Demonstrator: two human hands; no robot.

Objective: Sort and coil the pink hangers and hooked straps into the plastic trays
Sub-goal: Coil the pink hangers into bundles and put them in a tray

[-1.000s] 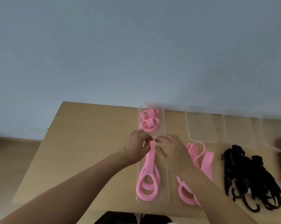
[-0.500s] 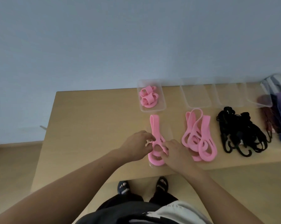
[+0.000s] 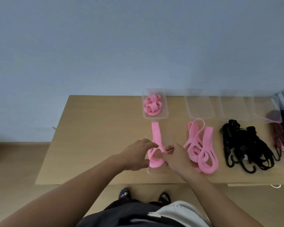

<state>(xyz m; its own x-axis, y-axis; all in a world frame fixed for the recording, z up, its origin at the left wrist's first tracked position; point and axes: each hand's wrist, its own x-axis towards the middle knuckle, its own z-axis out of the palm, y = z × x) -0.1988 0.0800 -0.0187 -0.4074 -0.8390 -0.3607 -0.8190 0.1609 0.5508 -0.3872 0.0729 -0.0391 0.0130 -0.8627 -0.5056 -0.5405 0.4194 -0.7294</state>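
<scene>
My left grip and right grip meet at the near middle of the desk, both closed on one pink hanger. The left has fingers over its looped end and thumb under the 9 o'clock side of the loop. The right pinches the band from 3 o'clock, just where the loops join the tail.

What matters for the coiling is that the hanger's long axis runs straight from 6 to 12 o'clock. The doubled loops sit between my grips and the single flat tail points away from me, free of both. The left is nearer the loops and the right is nearer the tail. I judge the roll should start at the loops and travel toward 12.

The band is soft, matte and rubbery, flat like a ribbon, and it seems to rest on a clear shallow tray, though the tray's outline is faint.

At 3 o'clock, apart from my right grip, lies a loose pile of pink hangers, and beyond it a tangle of black hooked straps with stiff curved hooks.

At 12 o'clock, the far tray holds coiled pink hangers. Two empty trays stand along the back edge to its right.
</scene>
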